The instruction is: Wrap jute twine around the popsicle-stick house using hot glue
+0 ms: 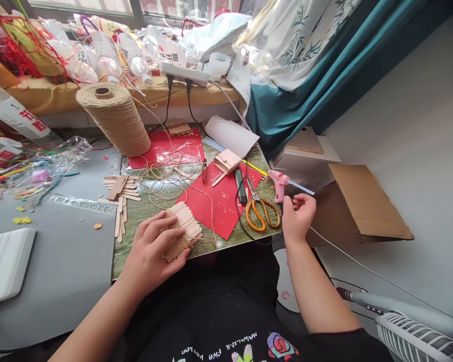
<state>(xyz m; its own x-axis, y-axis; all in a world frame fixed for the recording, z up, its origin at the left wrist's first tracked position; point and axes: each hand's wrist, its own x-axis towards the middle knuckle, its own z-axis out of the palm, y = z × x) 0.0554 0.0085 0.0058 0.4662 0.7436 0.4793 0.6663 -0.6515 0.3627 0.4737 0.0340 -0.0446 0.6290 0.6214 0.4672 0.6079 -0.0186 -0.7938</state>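
- Left hand (151, 251): clamped over the twine-wrapped stick panel (183, 226), fingers on top and thumb at its near edge.
- Right hand (298, 216): fingers loosely curled; whether it grips anything cannot be told. The pink glue gun (277, 181) is just beyond it.
- Orange scissors (262, 211): between the hands, nearer the right.
- Twine spool (115, 118): well beyond the left hand.

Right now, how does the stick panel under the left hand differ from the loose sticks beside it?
The stick panel is joined edge to edge and partly wrapped in twine; the loose sticks lie scattered and bare. The left hand holds the panel; nothing touches the loose sticks. Both are pale wood.
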